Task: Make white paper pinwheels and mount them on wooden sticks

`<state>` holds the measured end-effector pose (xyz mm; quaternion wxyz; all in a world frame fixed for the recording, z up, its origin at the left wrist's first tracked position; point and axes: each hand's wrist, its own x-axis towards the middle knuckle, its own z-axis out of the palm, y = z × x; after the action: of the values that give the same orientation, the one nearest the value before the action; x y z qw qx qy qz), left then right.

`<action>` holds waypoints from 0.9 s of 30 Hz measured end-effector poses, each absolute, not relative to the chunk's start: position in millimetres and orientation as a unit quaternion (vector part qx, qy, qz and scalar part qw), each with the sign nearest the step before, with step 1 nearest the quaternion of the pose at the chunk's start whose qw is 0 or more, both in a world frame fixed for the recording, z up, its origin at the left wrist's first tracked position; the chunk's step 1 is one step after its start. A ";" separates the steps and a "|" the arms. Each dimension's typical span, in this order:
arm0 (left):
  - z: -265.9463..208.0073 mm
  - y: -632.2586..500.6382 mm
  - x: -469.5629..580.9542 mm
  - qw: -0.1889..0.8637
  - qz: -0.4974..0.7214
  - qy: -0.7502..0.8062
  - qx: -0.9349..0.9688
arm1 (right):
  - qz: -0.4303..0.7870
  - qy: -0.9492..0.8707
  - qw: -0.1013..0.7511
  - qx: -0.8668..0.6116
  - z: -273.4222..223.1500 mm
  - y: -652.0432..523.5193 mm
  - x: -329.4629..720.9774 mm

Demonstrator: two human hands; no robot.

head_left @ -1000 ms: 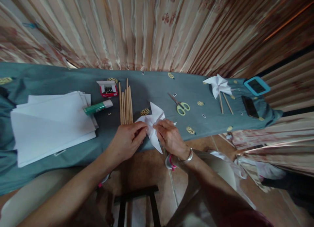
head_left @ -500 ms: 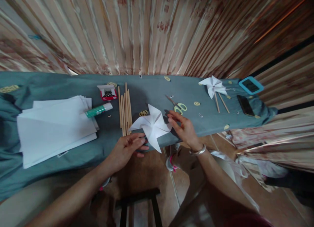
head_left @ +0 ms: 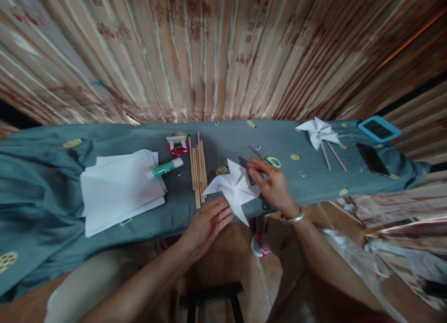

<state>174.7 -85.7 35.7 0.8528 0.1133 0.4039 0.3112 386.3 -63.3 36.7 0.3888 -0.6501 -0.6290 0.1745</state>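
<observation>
A white paper pinwheel (head_left: pixel 234 188) with curled blades lies at the table's front edge, between my two hands. My left hand (head_left: pixel 208 224) is open at its lower left, with fingers stretched out and their tips at or just under the paper. On the other side, my right hand (head_left: pixel 271 184) is also open, its fingers loosely bent beside the right-hand blades. Whether it touches the paper I cannot tell. Just beyond those fingers are scissors (head_left: pixel 274 161) with yellow-green handles, partly covered by the hand. Several wooden sticks (head_left: pixel 198 167) lie left of the pinwheel.
Left of the sticks are a red box of small dark metal pieces (head_left: pixel 177 147), a green glue stick (head_left: pixel 166 167) and stacked white paper (head_left: pixel 118 192). Rightward lie another pinwheel (head_left: pixel 317 131) with two sticks, a phone (head_left: pixel 372 159) and a blue-framed device (head_left: pixel 379 129). A stool (head_left: pixel 211 295) stands below.
The view has swung left, so everything sits further right in the picture. My left hand's fingers have straightened and lie flatter by the pinwheel. My right hand keeps nearly the same place beside it.
</observation>
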 end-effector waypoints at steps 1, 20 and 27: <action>35.3 -84.8 176.4 0.856 0.319 0.391 0.112 | 0.181 -0.628 0.399 -0.643 38.7 -62.0 381.2; 21.7 -82.2 201.1 0.843 0.411 0.334 0.093 | 0.133 -0.836 -0.002 -0.532 64.0 14.1 223.6; 18.7 -83.6 203.2 0.835 0.410 0.359 0.075 | 0.094 -0.832 -0.025 -0.547 58.7 15.3 216.6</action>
<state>203.2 -83.6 18.7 0.8349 0.0751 0.3589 0.4104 216.6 15.3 58.7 -0.0249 -0.5468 -0.8316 0.0942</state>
